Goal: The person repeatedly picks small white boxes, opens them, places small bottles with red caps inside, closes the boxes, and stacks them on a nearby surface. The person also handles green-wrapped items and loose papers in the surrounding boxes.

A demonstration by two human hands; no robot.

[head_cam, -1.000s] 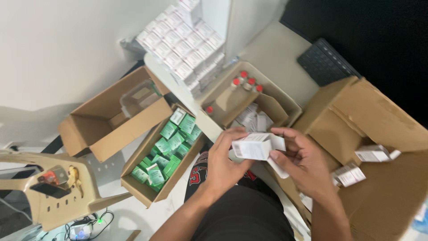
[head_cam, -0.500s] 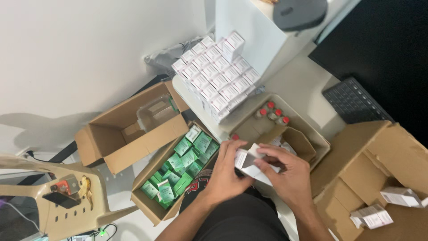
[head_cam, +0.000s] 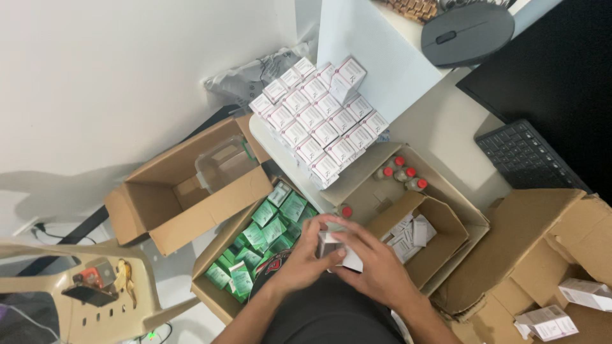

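**Both hands on a small white carton above the open boxes**

Head view. White wall at the top and left; a pale desk [head_cam: 440,127] runs up the right side, with a dark keyboard [head_cam: 529,156] and a grey mouse [head_cam: 468,25] on it. Landmark: the block of stacked white cartons [head_cam: 322,121] standing on the desk's near corner.

- Small white carton [head_cam: 335,250]: held below the stacked cartons, over the person's lap, just in front of the box of vials.
- Left hand [head_cam: 306,258]: fingers curled round the carton's left side, grasping it.
- Right hand [head_cam: 376,267]: laid over the carton's right end, fingers closed on it. The carton is mostly hidden between the two hands.
- Box of red-capped vials [head_cam: 401,173]: just below and right of the stacked cartons; the vials are grouped at its far end, one lone red cap near its left wall.
- Smaller open box with loose white cartons [head_cam: 414,232]: inside the same box, beside the right hand.
- Box of green cartons [head_cam: 264,239]: below and left of the stack, close to the left hand.
- Open brown box [head_cam: 185,185]: left of the stack, clear plastic inside.
- Large cardboard box [head_cam: 548,255]: far right, below the keyboard, two white cartons at its lower edge.
- Beige plastic chair [head_cam: 76,286]: lower left corner.
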